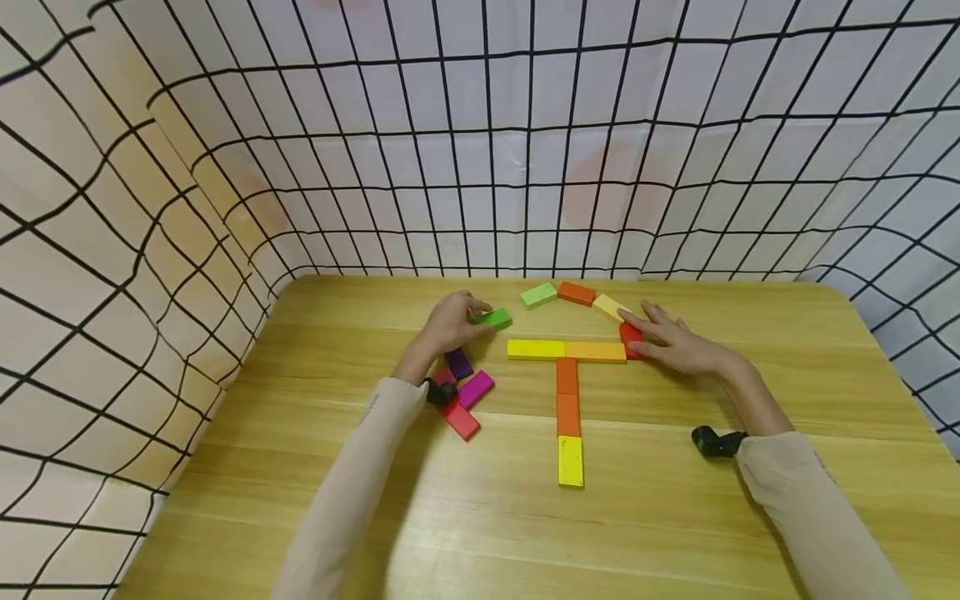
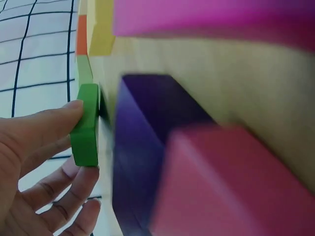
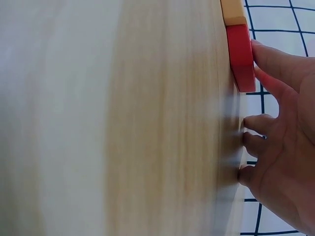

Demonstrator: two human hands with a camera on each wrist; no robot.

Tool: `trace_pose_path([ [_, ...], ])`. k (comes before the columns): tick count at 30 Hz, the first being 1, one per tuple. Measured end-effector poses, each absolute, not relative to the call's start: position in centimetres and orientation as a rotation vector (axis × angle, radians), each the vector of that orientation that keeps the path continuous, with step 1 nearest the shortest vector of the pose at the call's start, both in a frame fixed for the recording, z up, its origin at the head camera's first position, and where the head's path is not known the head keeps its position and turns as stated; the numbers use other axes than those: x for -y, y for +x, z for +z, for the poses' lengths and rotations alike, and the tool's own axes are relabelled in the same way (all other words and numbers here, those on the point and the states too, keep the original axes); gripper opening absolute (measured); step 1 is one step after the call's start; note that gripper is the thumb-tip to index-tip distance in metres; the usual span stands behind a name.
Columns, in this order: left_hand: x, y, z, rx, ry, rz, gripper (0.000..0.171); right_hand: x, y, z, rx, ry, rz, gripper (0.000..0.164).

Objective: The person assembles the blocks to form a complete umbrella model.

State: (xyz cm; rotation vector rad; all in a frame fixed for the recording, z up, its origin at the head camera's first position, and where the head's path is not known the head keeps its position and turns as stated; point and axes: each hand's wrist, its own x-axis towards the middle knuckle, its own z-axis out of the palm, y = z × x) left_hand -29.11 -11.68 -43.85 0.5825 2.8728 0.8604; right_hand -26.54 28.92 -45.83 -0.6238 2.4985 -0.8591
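My left hand [image 1: 450, 323] pinches a green block [image 1: 495, 318] between thumb and fingertips, behind the left end of the row. In the left wrist view, the same green block [image 2: 86, 125] appears tilted, between the thumb and a fingertip. The right hand [image 1: 678, 343] rests with spread, mostly straight fingers at a red block [image 1: 631, 342] by the row's right end. Its thumb and a finger touch the red block [image 3: 240, 56] in the right wrist view. A light green block [image 1: 538, 295], an orange block [image 1: 577, 293] and a pale yellow block [image 1: 611, 307] curve behind the row.
A yellow block [image 1: 536, 349] and a yellow-orange block [image 1: 595, 352] form the row; orange blocks [image 1: 567, 414] and a yellow block [image 1: 571, 462] run toward me beneath it. Purple [image 1: 459, 363], magenta [image 1: 476, 389] and pinkish-red [image 1: 460, 421] blocks lie near the left wrist. Netted sheeting [image 1: 510, 150] borders the wooden table.
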Motion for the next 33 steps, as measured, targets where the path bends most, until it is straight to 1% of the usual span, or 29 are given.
trace_pose_path([
  [5,10.3,-30.0,-43.9,-2.888,0.581,0.819,0.037,-28.9,-26.5,-45.8,-2.498,-0.622,-0.864,0.068],
  [12,9.3,-30.6,-44.1,-2.891,0.595,0.748,0.042,-28.9,-26.5,-45.9,-2.498,-0.619,-0.864,0.068],
  [20,9.3,-30.5,-43.5,-2.812,0.647,0.648,0.054,-28.9,-26.5,-45.7,-2.484,-0.604,-0.883,0.068],
  [30,8.9,-30.5,-43.4,-2.82,0.653,0.606,0.048,-29.0,-26.4,-45.8,-2.48,-0.608,-0.891,0.068],
  [33,8.8,-30.5,-43.4,-2.825,0.643,0.598,0.049,-29.0,-26.4,-45.9,-2.482,-0.614,-0.89,0.068],
])
